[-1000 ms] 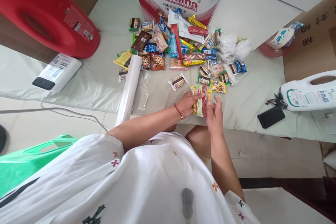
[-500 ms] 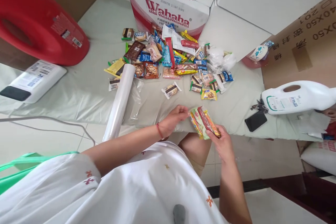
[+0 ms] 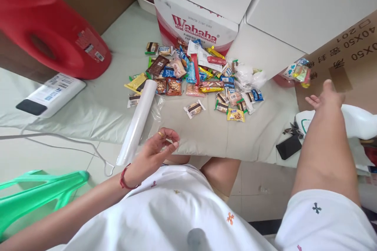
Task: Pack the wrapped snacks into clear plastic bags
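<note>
My right hand (image 3: 326, 96) is stretched out at the far right, fingers spread and holding nothing. Just beyond it, a clear-wrapped pack of colourful snacks (image 3: 302, 74) is at a reddish container (image 3: 284, 80), beside another wrapped pack with blue marks (image 3: 290, 71); whether the snack pack rests there or is still in the air I cannot tell. My left hand (image 3: 160, 147) hovers over the table's front edge, loosely curled with a gap between thumb and fingers, nothing visible in it. Next to it lies a roll of clear plastic bags (image 3: 138, 121). A single wrapped biscuit (image 3: 194, 108) lies farther in.
A heap of wrapped snacks (image 3: 179, 70) lies before a Wahaha carton (image 3: 197, 23). On the left are a red jug (image 3: 88, 53) and a white device (image 3: 53, 94). A black phone (image 3: 288, 147), keys and a white bottle (image 3: 361, 121) lie right. A green stool (image 3: 44, 192) stands below left.
My right hand has swung far right and let go of the snack pack, now by the reddish container. My left hand has drawn left, away from the pack. The view has shifted slightly.
</note>
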